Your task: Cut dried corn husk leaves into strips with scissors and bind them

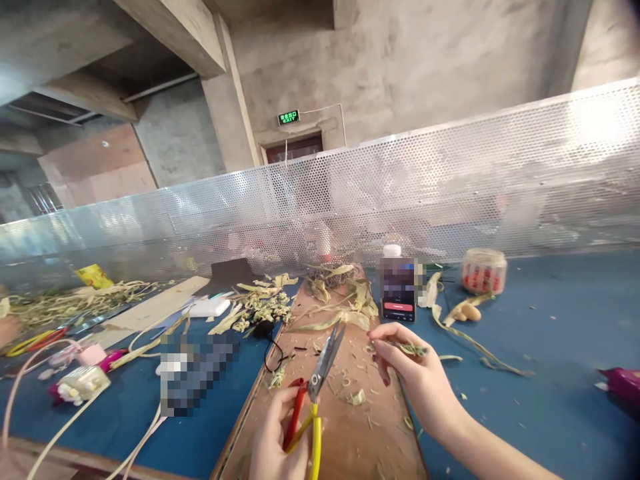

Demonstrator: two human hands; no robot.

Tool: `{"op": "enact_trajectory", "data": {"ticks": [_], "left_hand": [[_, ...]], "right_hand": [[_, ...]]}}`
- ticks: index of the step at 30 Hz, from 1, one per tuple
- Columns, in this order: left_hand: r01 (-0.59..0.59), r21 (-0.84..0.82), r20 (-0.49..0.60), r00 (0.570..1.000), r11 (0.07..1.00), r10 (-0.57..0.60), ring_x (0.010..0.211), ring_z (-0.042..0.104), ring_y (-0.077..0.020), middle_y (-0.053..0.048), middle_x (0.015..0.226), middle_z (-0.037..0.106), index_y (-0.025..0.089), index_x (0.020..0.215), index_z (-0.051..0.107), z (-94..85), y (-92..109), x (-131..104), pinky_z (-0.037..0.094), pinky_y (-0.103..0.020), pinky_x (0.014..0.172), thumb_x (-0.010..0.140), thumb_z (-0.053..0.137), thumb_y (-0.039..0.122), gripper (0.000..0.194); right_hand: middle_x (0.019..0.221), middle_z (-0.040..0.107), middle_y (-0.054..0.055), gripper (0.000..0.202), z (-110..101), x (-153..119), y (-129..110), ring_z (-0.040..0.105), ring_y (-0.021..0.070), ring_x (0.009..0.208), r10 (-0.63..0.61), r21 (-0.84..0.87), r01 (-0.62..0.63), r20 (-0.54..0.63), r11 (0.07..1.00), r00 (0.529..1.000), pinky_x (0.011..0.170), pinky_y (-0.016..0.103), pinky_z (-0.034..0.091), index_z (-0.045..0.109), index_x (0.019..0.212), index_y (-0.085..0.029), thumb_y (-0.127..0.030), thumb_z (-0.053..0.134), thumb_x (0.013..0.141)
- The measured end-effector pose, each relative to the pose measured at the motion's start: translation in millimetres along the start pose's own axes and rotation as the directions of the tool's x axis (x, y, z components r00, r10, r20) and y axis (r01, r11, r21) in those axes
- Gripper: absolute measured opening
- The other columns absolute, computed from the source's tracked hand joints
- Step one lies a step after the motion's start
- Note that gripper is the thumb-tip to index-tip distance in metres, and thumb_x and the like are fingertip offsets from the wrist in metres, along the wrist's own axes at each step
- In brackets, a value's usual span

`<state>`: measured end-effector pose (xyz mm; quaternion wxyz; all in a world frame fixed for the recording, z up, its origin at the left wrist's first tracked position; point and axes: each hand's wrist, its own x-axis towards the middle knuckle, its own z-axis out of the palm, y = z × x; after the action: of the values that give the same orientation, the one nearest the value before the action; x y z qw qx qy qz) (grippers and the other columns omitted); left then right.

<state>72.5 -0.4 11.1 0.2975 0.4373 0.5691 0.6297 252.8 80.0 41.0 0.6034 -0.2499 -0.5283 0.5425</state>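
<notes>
Scissors (315,381) point to one o'clock in the grip of the left hand (277,433); the right hand (407,367) pinches dried leaf (414,349). Best to snip well clear of that pinch.

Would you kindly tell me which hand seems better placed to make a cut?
Probably the left hand: it holds the scissors, blades pointing forward, while the right hand holds a bit of plant material.

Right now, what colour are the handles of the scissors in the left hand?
Red and yellow; the handles show best in the head view.
</notes>
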Motion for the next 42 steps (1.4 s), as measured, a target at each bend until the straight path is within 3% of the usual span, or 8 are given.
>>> {"op": "enact_trajectory", "data": {"ticks": [3, 8, 17, 22, 29, 35, 42], "left_hand": [[-0.005, 0.006, -0.016, 1.0, 1.0, 0.005, 0.068, 0.065, -0.0188, -0.007, 0.082, 0.071, 0.018, 0.091, 0.059, 1.7, -1, -2, 0.049, -0.022, 0.059, 0.056, 0.075, 0.045, 0.046], [0.006, 0.043, -0.005, 1.0, 0.999, -0.006, 0.056, 0.061, -0.0148, -0.004, 0.078, 0.069, 0.019, 0.093, 0.058, 3.1, -4, -5, 0.048, -0.021, 0.052, 0.06, 0.072, 0.045, 0.045], [-0.07, 0.083, -0.013, 0.997, 0.994, 0.072, 0.072, 0.066, -0.0181, -0.006, 0.087, 0.07, 0.019, 0.094, 0.06, 1.6, -9, -3, 0.051, -0.022, 0.063, 0.06, 0.072, 0.043, 0.044], [-0.05, 0.105, -0.067, 0.996, 0.993, 0.058, 0.071, 0.067, -0.0193, -0.007, 0.089, 0.071, 0.019, 0.096, 0.06, 3.7, -12, -2, 0.052, -0.022, 0.061, 0.058, 0.073, 0.046, 0.049], [-0.056, 0.144, -0.074, 0.995, 0.988, 0.068, 0.086, 0.068, -0.0234, -0.008, 0.088, 0.072, 0.019, 0.095, 0.061, 5.2, -10, -2, 0.053, -0.022, 0.063, 0.058, 0.072, 0.048, 0.049], [-0.045, 0.167, -0.077, 0.995, 0.985, 0.059, 0.079, 0.069, -0.0233, -0.009, 0.091, 0.072, 0.018, 0.095, 0.063, 4.2, -7, -2, 0.054, -0.023, 0.062, 0.058, 0.073, 0.046, 0.047], [0.021, 0.108, 0.041, 0.999, 0.994, -0.026, 0.073, 0.069, -0.0225, -0.009, 0.083, 0.073, 0.017, 0.089, 0.065, 3.0, -11, -2, 0.056, -0.024, 0.064, 0.054, 0.074, 0.048, 0.047]], "right_hand": [[0.073, 0.053, -0.002, 0.021, 1, 2, -4, 0.043, 0.0072, 0.051, -0.002, -0.06, 0.002, -0.008, 0.998, 1.0, 0.045, 0.021, 0.037, 0.06, 0.085, -0.019, -0.038, 0.064, 0.078], [0.078, 0.054, -0.001, 0.019, 2, 2, -10, 0.043, 0.0078, 0.055, -0.005, -0.125, 0.004, -0.01, 0.992, 1.0, 0.047, 0.021, 0.039, 0.058, 0.084, -0.021, -0.037, 0.064, 0.077], [0.078, 0.053, -0.002, 0.013, 0, 4, -9, 0.044, 0.0093, 0.06, -0.055, -0.178, 0.058, 0.021, 0.982, 0.998, 0.049, 0.021, 0.041, 0.056, 0.088, -0.023, -0.033, 0.059, 0.081], [0.084, 0.054, -0.002, 0.013, -1, 5, -8, 0.045, 0.0098, 0.063, -0.076, -0.197, 0.078, 0.018, 0.977, 0.997, 0.051, 0.021, 0.042, 0.055, 0.092, -0.024, -0.031, 0.058, 0.082], [0.081, 0.055, -0.002, 0.012, -1, 6, -10, 0.047, 0.0102, 0.065, -0.09, -0.245, 0.089, 0.009, 0.965, 0.996, 0.054, 0.021, 0.041, 0.055, 0.088, -0.023, -0.031, 0.06, 0.08], [0.072, 0.052, -0.003, 0.011, -1, 6, -13, 0.044, 0.0088, 0.058, -0.033, -0.227, 0.035, 0.01, 0.973, 0.999, 0.052, 0.021, 0.04, 0.057, 0.082, -0.021, -0.032, 0.06, 0.08], [0.068, 0.051, -0.004, 0.01, -2, 7, -14, 0.043, 0.0088, 0.056, -0.031, -0.228, 0.034, 0.016, 0.973, 0.999, 0.052, 0.021, 0.039, 0.057, 0.082, -0.02, -0.03, 0.058, 0.08]]}}
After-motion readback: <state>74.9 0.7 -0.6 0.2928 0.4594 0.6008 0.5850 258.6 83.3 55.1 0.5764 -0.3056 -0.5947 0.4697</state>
